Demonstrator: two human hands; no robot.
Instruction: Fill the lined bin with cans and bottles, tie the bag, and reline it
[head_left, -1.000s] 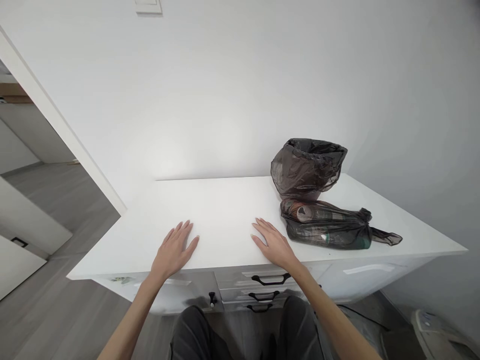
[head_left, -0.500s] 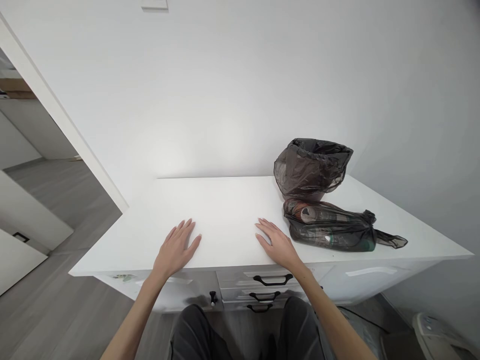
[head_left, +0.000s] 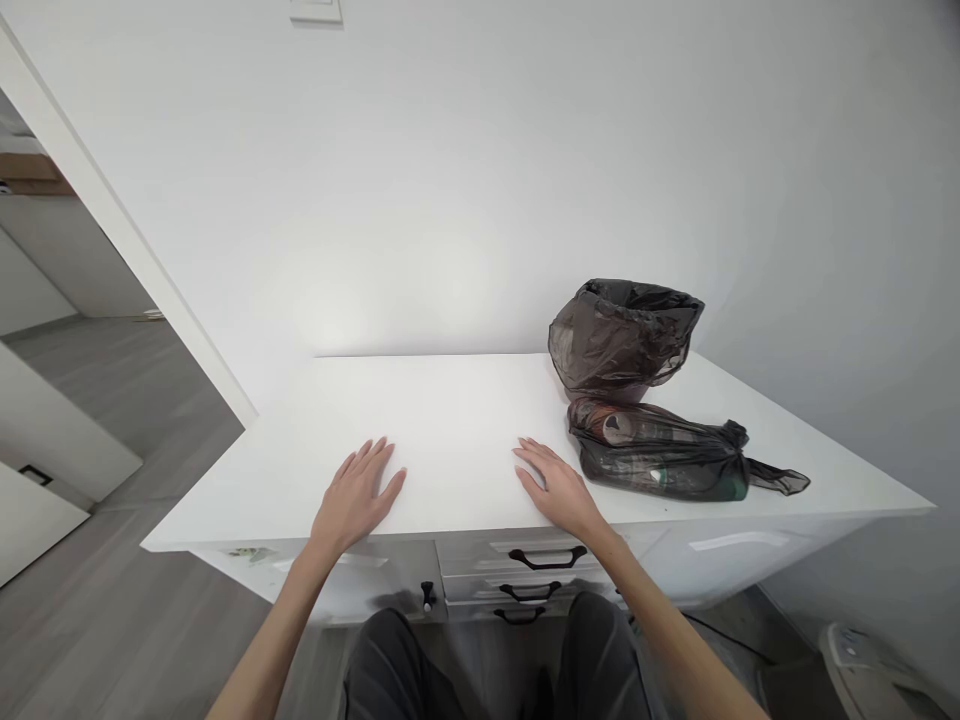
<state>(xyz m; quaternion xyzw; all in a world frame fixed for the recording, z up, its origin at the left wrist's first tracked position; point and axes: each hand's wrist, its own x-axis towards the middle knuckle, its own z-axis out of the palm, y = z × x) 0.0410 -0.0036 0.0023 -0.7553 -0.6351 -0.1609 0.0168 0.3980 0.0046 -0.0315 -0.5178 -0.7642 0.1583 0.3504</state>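
Note:
My left hand (head_left: 358,500) lies palm down on the white cabinet top (head_left: 450,420), thumb apart from the fingers, holding nothing. Flat near the front edge, my right hand (head_left: 559,490) also holds nothing, its thumb spread. Just right of it a knotted black, see-through plastic bag (head_left: 660,455) lies on its side with cans or bottles showing dimly inside. Behind that bag stands a bin lined with a black bag (head_left: 622,340), its mouth open upward. My right fingertips do not touch either bag.
Below the top are drawers with black handles (head_left: 547,558) and cabinet doors. A white wall (head_left: 450,180) rises behind. A doorway with grey floor (head_left: 135,400) is at the left. A pale appliance (head_left: 877,670) and a cable are at the lower right.
The view has shifted very slightly. Both hands rest where they were, and the bags have not moved.

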